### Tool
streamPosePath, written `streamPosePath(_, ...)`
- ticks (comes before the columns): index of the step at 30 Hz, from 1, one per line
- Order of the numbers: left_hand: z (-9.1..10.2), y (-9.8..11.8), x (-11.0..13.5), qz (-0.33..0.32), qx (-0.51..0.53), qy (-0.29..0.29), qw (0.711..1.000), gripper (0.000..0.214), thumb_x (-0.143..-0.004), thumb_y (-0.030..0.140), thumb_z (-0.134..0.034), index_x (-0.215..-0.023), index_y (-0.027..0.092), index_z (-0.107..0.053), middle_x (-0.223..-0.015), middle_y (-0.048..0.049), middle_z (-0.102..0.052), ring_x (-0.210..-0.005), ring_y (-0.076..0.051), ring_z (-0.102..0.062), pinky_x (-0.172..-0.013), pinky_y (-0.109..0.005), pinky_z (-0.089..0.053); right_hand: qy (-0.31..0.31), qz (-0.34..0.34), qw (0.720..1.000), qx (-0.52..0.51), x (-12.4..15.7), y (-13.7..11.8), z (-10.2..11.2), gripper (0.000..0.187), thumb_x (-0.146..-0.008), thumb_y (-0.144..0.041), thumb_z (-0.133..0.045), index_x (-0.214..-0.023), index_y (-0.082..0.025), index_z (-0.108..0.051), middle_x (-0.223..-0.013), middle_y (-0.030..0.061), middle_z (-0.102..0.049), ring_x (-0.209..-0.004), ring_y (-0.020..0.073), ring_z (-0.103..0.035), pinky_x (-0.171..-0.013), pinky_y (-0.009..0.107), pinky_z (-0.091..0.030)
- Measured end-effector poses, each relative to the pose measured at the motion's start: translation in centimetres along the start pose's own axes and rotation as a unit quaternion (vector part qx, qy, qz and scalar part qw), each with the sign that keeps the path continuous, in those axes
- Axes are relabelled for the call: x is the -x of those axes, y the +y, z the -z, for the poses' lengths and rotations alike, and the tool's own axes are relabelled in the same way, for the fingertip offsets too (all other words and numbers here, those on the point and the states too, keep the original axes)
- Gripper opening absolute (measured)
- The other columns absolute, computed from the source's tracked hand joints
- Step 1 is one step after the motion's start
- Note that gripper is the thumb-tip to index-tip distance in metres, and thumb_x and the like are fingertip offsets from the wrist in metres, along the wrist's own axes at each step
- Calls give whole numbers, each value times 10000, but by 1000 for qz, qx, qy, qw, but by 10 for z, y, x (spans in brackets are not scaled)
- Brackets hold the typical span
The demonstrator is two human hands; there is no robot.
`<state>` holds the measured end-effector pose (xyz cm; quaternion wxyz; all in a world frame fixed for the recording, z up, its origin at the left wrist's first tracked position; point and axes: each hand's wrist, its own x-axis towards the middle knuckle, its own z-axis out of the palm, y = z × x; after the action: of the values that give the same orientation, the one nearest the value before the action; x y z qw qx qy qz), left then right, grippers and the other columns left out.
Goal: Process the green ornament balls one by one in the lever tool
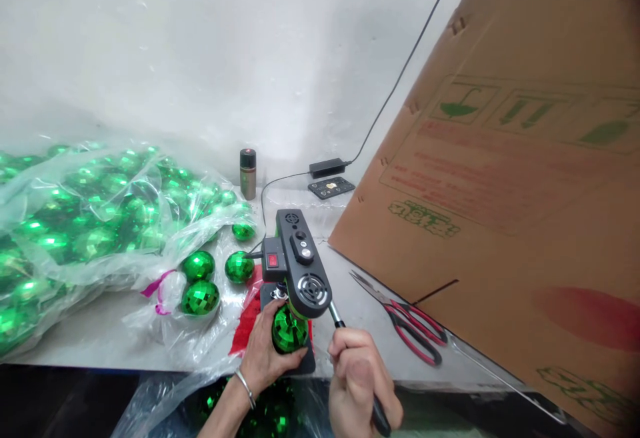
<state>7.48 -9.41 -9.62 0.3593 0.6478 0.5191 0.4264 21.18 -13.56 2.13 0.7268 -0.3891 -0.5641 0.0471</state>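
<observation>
A shiny green faceted ball (291, 329) sits below the head of a small black bench press-like machine (305, 261) with a red switch and a round grille. Around this ball my left hand (263, 350) is closed, thumb at the bottom edge and fingers along its left side. My right hand (361, 378) is wrapped round the black-gripped lever (339, 321) that sticks out from the machine's right side. Where the ball meets the machine is hidden by the head. Red cloth-like material (249, 318) lies under the machine's base.
At left, a clear plastic bag (150, 251) holds several green balls; loose ones (239, 267) lie beside it. Scissors (407, 325) lie right, before a large cardboard box (500, 191). Behind stand a small bottle (248, 175), a phone (331, 187) and a power adapter (327, 168).
</observation>
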Motion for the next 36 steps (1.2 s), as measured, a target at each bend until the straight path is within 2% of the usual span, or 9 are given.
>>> streamPosePath(10, -3, -1, -1, 7, 9, -5, 1000, 866, -657, 264, -958, -1473, 189, -678, -1404, -176, -801, -1300, -426, -778, -1165, -672, -623, 15, 30, 999, 24, -2, 0, -1, 412, -1169, -197, -485, -761, -227, -534, -745, -39, -616, -587, 89, -548, -536, 243, -410)
streamPosePath(15, -4, -2, -1, 9, 9, -4, 1000, 880, -654, 255, -958, -1485, 197, -674, -1427, -172, -795, -1320, -420, -770, -1186, -666, -611, -13, 26, 999, 17, 0, 3, 4, 359, -1152, -190, -507, -799, -232, -553, -757, -40, -638, -593, 98, -573, -560, 256, -442)
streamPosePath(22, -3, 3, -2, 12, 9, -5, 1000, 860, -658, 282, -951, -1467, 185, -676, -1420, -178, -799, -1322, -422, -776, -1193, -654, -618, -11, 50, 998, 34, -6, 3, 2, 429, -1180, -222, -501, -752, -227, -533, -742, -46, -618, -580, 85, -559, -551, 240, -435)
streamPosePath(28, -9, 1, -4, 15, 8, -3, 1000, 866, -633, 276, -942, -1450, 157, -680, -1392, -200, -804, -1294, -438, -785, -1180, -663, -624, 65, 55, 995, 43, -10, -5, -13, 533, -1190, -259, -525, -661, -222, -471, -676, -50, -559, -529, 76, -506, -502, 229, -389)
streamPosePath(33, -11, 0, -3, 31, -4, -2, 1000, 901, -612, 283, -963, -1462, 176, -685, -1387, -187, -805, -1295, -431, -780, -1195, -638, -622, 66, 71, 994, 53, 7, 9, -15, 550, -1192, -279, -556, -649, -216, -493, -676, -43, -593, -495, 65, -502, -465, 214, -388)
streamPosePath(36, -9, 3, -5, 25, -4, -7, 1000, 917, -603, 279, -968, -1468, 165, -685, -1366, -187, -808, -1276, -429, -787, -1188, -641, -631, 77, 74, 994, 38, 3, 11, -14, 591, -1197, -313, -528, -615, -221, -468, -628, -46, -563, -471, 69, -483, -458, 225, -384)
